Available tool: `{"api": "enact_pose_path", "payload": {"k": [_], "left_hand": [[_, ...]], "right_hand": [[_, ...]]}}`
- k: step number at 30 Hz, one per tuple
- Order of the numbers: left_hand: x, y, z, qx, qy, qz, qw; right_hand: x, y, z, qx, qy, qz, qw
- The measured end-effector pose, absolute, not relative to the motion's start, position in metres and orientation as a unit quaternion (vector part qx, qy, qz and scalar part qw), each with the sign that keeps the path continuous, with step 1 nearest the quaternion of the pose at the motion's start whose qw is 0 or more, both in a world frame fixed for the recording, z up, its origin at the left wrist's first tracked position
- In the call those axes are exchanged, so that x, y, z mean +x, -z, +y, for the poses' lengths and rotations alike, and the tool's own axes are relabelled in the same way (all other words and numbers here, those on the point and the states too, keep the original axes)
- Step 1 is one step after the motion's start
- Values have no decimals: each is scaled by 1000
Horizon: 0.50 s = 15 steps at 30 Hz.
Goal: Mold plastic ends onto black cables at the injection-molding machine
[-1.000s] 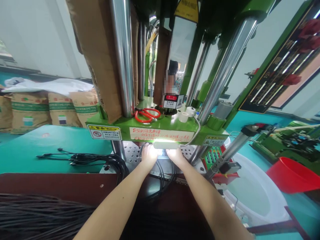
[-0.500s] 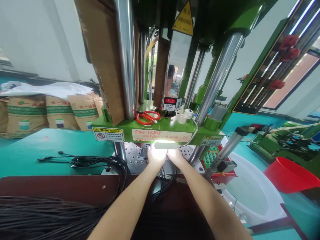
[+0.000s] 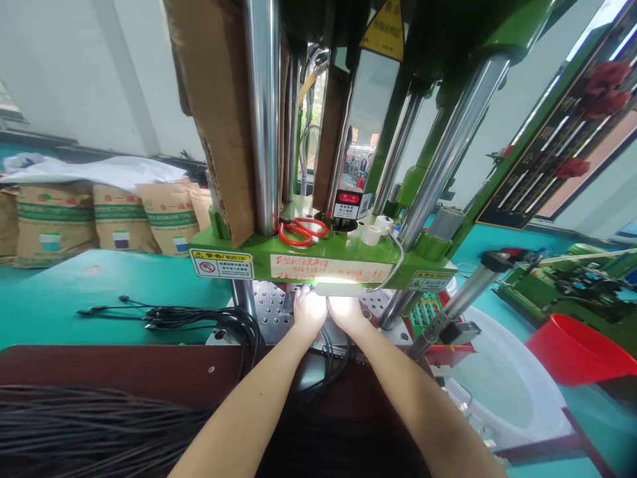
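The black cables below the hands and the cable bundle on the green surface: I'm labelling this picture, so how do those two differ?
Count: the cable bundle has many strands; the black cables below the left hand and right hand show only a few.
Ends: the cable bundle shows loose ends at its left; the black cables run up to the hands, their upper ends out of sight.
Shared: both are black, thin and curved in part.

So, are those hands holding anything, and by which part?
It can't be told: the white lamp and its glare hide the far ends of the left hand and right hand. Black cables show below them.
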<state>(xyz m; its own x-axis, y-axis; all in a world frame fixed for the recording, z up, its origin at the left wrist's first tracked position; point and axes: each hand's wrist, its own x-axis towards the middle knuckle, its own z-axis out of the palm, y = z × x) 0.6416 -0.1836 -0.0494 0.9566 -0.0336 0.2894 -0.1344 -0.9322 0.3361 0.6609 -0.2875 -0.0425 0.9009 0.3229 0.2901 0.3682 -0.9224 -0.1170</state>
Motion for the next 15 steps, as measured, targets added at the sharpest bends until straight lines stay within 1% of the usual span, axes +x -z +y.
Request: {"api": "enact_pose_path", "payload": {"k": [9,15], "left_hand": [[653,61,-185,972,-139,-57,181],[654,57,-187,972,-136,-46,187]], "right_hand": [[670,51,-283,-968,148,-188,82],[675,52,-279,-970,148,-176,74]]}}
